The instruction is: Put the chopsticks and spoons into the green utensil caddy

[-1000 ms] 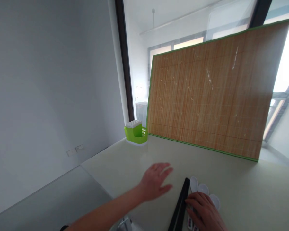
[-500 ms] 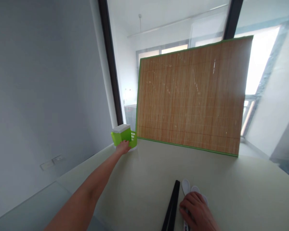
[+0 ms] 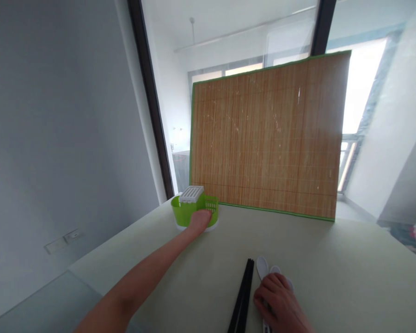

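Observation:
My left hand (image 3: 200,220) is stretched far forward and grips the front of a green utensil holder (image 3: 183,214). A slatted white piece (image 3: 191,194) tops the holder's middle, and a white base shows beneath it. The left fingers are mostly hidden against the holder. Near the front, my right hand (image 3: 275,298) is curled over several white spoons (image 3: 262,267), covering their handles; the bowls stick out beyond the fingers. Just left of it lies a bundle of black chopsticks (image 3: 242,296).
A bamboo mat (image 3: 263,138) with green edging stands upright at the back of the pale table (image 3: 194,277), leaning against a glass partition with dark frames (image 3: 152,101). A grey wall (image 3: 72,115) with a socket (image 3: 72,236) rises on the left.
The green holder and my left hand have moved right and nearer along the table. My right hand stays over the spoons. The camera view has shifted slightly.

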Motion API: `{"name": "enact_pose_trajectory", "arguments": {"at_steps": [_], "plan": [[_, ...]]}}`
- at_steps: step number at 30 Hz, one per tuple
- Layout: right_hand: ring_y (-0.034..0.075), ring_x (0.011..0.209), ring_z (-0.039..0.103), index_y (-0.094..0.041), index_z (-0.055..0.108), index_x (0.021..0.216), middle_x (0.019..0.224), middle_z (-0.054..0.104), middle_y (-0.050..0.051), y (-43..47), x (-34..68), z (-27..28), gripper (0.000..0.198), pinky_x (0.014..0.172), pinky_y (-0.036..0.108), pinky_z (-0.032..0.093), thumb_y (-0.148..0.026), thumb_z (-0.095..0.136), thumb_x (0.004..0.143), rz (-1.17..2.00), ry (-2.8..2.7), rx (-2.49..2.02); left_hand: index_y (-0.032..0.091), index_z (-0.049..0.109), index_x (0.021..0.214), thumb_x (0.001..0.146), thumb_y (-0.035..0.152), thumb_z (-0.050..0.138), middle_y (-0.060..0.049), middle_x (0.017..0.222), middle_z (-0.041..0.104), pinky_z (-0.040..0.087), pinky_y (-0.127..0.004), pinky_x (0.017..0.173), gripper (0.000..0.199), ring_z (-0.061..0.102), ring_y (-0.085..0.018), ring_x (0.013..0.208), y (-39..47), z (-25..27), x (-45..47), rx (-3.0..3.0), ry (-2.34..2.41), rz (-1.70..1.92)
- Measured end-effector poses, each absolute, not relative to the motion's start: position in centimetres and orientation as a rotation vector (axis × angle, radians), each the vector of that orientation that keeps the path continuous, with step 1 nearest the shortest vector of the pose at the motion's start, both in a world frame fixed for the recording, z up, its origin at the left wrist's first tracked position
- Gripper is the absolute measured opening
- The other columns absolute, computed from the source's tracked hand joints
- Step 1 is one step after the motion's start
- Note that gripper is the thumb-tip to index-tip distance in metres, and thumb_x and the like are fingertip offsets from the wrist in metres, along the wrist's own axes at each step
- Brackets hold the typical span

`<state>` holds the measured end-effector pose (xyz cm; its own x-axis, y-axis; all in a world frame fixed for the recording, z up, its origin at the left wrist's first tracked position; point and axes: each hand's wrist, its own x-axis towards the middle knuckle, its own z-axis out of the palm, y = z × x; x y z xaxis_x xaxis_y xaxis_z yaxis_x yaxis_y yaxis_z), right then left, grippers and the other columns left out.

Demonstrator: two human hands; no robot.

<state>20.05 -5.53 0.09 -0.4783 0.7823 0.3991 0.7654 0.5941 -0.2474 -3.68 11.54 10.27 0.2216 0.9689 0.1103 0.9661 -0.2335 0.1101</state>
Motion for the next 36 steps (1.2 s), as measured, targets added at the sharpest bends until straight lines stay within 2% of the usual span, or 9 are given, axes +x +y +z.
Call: {"name": "enact_pose_trajectory", "arguments": {"at_steps": [4, 7, 14, 20, 23, 28, 33, 36], "plan": [[0.017, 0.083, 0.051, -0.024, 0.059, 0.078, 0.078, 0.059, -0.001, -5.7, 20.2, -0.3, 0.01, 0.088, 0.036, 0.028, -0.022, 0.053, 0.084, 0.052, -2.348, -1.23, 0.009, 0.06, 0.099, 0.089, 0.018, 0.046, -0.011, 0.098, 0.062, 0.049, -0.039, 0.079, 0.019, 0.059, -0.021, 0.092, 10.6, 8.1, 1.8, 2.659, 1.846, 0.219], [0.017, 0.084, 0.05, -0.024, 0.059, 0.078, 0.078, 0.058, -0.001, -5.6, 20.4, -0.6, 0.011, 0.091, 0.038, 0.025, -0.022, 0.051, 0.086, 0.017, -2.338, -1.246, 0.007, 0.063, 0.092, 0.085, 0.004, 0.042, -0.014, 0.089, 0.064, 0.05, -0.035, 0.073, 0.022, 0.062, -0.023, 0.087, 9.2, 7.0, 7.0, 2.817, 1.694, 0.281], [0.018, 0.081, 0.052, -0.024, 0.06, 0.074, 0.073, 0.061, -0.001, -5.1, 20.7, -1.4, 0.013, 0.088, 0.038, 0.025, -0.021, 0.051, 0.083, -0.026, -2.241, -1.299, 0.007, 0.063, 0.088, 0.082, 0.005, 0.047, -0.013, 0.083, 0.063, 0.051, -0.031, 0.063, 0.017, 0.063, -0.022, 0.079, 5.6, 6.0, 15.7, 3.018, 1.438, 0.45], [0.02, 0.092, 0.055, -0.023, 0.062, 0.079, 0.086, 0.067, 0.001, -5.1, 20.8, -1.7, 0.011, 0.093, 0.037, 0.024, -0.018, 0.052, 0.08, -0.05, -2.202, -1.286, 0.007, 0.063, 0.082, 0.079, 0.005, 0.051, -0.012, 0.076, 0.061, 0.05, -0.028, 0.058, 0.012, 0.063, -0.021, 0.074, 4.0, 5.9, 19.1, 3.084, 1.307, 0.467], [0.021, 0.092, 0.056, -0.022, 0.063, 0.08, 0.087, 0.067, 0.001, -5.1, 20.9, -1.6, 0.012, 0.094, 0.037, 0.024, -0.018, 0.051, 0.08, -0.078, -2.197, -1.309, 0.009, 0.061, 0.089, 0.08, 0.008, 0.052, -0.011, 0.084, 0.06, 0.049, -0.026, 0.06, 0.013, 0.061, -0.019, 0.076, 3.0, 6.6, 18.8, 3.101, 1.241, 0.545], [0.019, 0.089, 0.055, -0.024, 0.062, 0.08, 0.085, 0.067, 0.0, -5.2, 20.9, -1.5, 0.01, 0.089, 0.036, 0.026, -0.018, 0.054, 0.079, -0.07, -2.18, -1.351, 0.021, 0.054, 0.106, 0.088, 0.028, 0.045, -0.004, 0.096, 0.06, 0.046, -0.025, 0.071, 0.022, 0.058, -0.016, 0.085, 1.0, 7.3, 14.0, 2.956, 1.047, 0.961], [0.018, 0.079, 0.053, -0.026, 0.062, 0.075, 0.073, 0.062, -0.002, -5.4, 20.6, -0.9, 0.011, 0.082, 0.037, 0.029, -0.02, 0.055, 0.081, -0.088, -2.188, -1.43, 0.023, 0.057, 0.097, 0.087, 0.028, 0.044, 0.001, 0.087, 0.063, 0.041, -0.022, 0.068, 0.018, 0.058, -0.012, 0.075, 0.2, 4.6, 6.2, 2.608, 1.254, 0.959], [0.02, 0.085, 0.052, -0.027, 0.062, 0.081, 0.082, 0.061, 0.0, -5.5, 20.7, -0.2, 0.011, 0.084, 0.038, 0.031, -0.021, 0.053, 0.083, -0.141, -2.13, -1.481, 0.023, 0.059, 0.093, 0.088, 0.031, 0.04, 0.002, 0.076, 0.064, 0.037, -0.021, 0.062, 0.021, 0.057, -0.011, 0.066, 0.0, 2.4, 2.5, 2.439, 1.39, 0.857]]}}
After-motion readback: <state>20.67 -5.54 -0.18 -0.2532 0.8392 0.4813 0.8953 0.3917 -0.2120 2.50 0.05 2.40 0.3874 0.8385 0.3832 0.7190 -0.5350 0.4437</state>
